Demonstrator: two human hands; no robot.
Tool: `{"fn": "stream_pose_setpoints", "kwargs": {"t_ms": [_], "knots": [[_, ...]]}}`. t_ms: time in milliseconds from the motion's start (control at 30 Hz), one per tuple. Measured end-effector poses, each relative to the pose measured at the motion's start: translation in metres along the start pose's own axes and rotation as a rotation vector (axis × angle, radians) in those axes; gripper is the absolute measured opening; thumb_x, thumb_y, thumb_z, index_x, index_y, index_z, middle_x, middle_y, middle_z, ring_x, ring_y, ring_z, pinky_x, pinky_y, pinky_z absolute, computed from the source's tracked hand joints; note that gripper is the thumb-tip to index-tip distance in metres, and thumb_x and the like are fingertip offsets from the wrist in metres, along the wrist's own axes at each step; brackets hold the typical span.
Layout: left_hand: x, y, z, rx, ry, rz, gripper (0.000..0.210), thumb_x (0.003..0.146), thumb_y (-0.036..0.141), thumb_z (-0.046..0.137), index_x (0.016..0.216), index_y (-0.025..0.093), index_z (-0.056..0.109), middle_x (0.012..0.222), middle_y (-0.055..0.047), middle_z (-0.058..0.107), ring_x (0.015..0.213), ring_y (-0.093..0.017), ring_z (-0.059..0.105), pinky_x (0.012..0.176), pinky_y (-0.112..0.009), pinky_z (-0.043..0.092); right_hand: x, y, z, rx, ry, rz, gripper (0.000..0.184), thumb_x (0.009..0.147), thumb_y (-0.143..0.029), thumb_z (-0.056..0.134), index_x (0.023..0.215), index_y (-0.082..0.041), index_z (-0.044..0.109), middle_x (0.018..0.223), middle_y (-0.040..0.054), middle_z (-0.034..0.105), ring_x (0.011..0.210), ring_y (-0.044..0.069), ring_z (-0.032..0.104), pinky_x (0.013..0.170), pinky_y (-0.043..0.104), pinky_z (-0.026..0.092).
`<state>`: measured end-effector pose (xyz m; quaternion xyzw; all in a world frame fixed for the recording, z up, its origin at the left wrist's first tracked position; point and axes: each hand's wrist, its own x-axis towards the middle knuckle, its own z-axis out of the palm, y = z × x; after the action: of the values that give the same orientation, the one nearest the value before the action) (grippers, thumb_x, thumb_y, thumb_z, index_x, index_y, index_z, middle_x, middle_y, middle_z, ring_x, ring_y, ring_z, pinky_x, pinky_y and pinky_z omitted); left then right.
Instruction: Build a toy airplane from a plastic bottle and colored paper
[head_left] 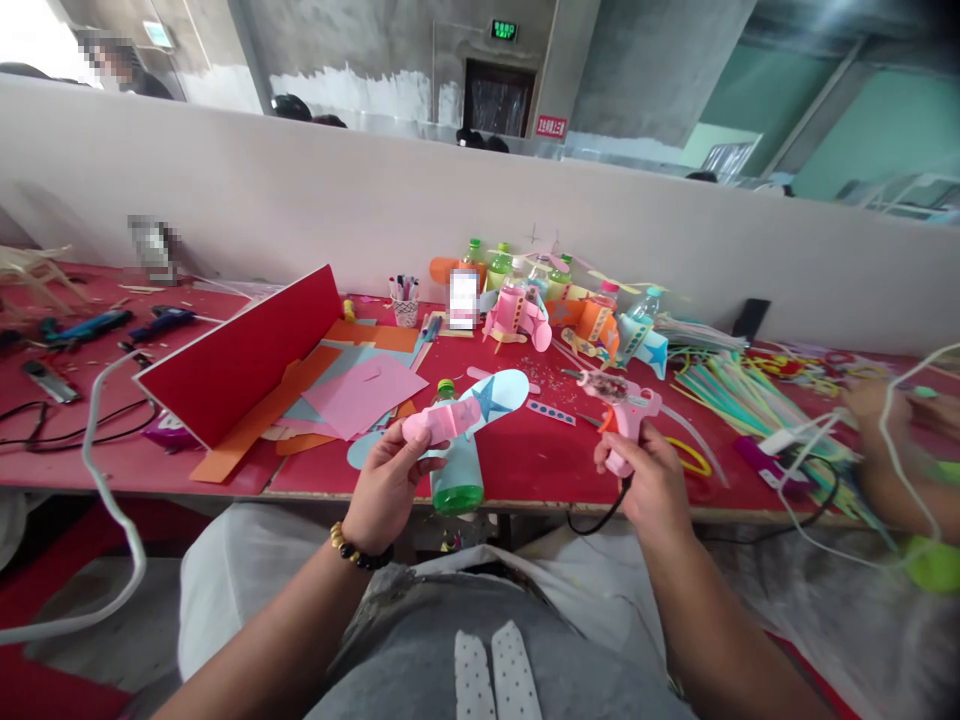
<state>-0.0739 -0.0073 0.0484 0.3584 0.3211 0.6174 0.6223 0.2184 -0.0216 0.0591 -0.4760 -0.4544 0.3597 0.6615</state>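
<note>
My left hand (391, 470) pinches a small pink piece (442, 421) with rounded ends, which looks like paper or craft stick. Just behind it, at the table's front edge, is a green-bottomed plastic bottle (457, 498) wrapped in light blue paper. A light blue wing (506, 392) with a dark blue star sticks out from the bottle, partly hidden by the pink piece and my fingers. In my right hand (654, 475) is a pink hot glue gun (626, 400), its nozzle pointing left and its black cord hanging below. A dotted paper strip (551, 412) lies between the two hands.
Finished bottle planes (517, 310) stand along the white partition (337, 190). Coloured paper sheets (367, 395) and a propped red board (240, 360) are to the left. Coloured strips (727, 395), a white cable (810, 430) and another person's arm (885, 450) are at right.
</note>
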Motion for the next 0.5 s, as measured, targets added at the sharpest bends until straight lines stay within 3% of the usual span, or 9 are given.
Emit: {"fn": "stream_pose_setpoints", "kwargs": {"t_ms": [133,267,500], "knots": [[0.001,0.001,-0.005,-0.004,0.011,-0.008,0.023,0.078,0.032,0.074,0.096,0.02,0.069,0.089,-0.001,0.066,0.078,-0.012,0.063,0.065,-0.022,0.055,0.025,0.02,-0.029,-0.273,0.175,-0.033,0.024,0.07,-0.037,0.072,0.074,-0.017,0.059,0.06,-0.003,0.056,0.054,0.012,0.05,0.051,0.023,0.038],[0.001,0.002,-0.008,-0.001,0.022,-0.002,0.022,0.077,0.031,0.074,0.095,0.019,0.069,0.087,-0.001,0.066,0.077,-0.012,0.063,0.064,-0.022,0.055,0.048,0.04,-0.05,-0.663,0.171,0.025,0.03,0.072,-0.047,0.065,0.072,-0.018,0.059,0.056,-0.0033,0.051,0.053,0.014,0.049,0.048,0.024,0.036],[0.002,0.003,-0.012,0.03,0.035,0.002,0.021,0.073,0.031,0.077,0.088,0.018,0.07,0.083,-0.001,0.067,0.069,-0.011,0.063,0.061,-0.021,0.055,0.078,0.066,-0.072,-0.935,0.152,0.131,0.031,0.076,-0.047,0.054,0.074,-0.017,0.062,0.054,0.002,0.057,0.052,0.019,0.056,0.05,0.027,0.038]]}}
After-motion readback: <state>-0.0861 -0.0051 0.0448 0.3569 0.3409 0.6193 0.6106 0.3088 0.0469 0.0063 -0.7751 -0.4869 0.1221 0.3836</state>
